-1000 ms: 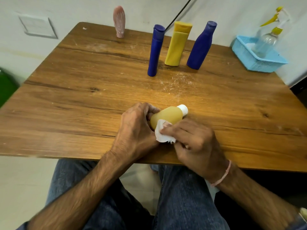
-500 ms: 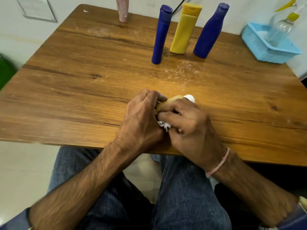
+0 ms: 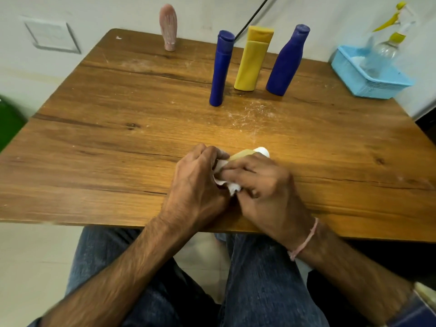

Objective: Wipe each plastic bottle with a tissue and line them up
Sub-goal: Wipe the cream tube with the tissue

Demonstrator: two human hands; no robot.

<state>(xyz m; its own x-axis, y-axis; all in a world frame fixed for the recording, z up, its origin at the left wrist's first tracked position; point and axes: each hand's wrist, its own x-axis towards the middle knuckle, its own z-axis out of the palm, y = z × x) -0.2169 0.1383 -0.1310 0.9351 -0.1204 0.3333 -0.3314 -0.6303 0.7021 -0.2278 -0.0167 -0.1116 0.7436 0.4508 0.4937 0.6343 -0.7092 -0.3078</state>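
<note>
1. Tan bottle (image 3: 241,155): held on its side between both hands, low at the front of the table (image 3: 118,138), with its white cap (image 3: 262,151) pointing away.
2. Left hand (image 3: 195,185): fingers curled round the base end, gripping it. Advice: hold firm and turn it bit by bit.
3. Right hand (image 3: 266,182): fingers curled, pressing the tissue (image 3: 227,184) onto the body. Advice: sweep from base to cap on every side.
4. Row (image 3: 252,60): three bottles upright at the far side, the likely place for this one.
</note>
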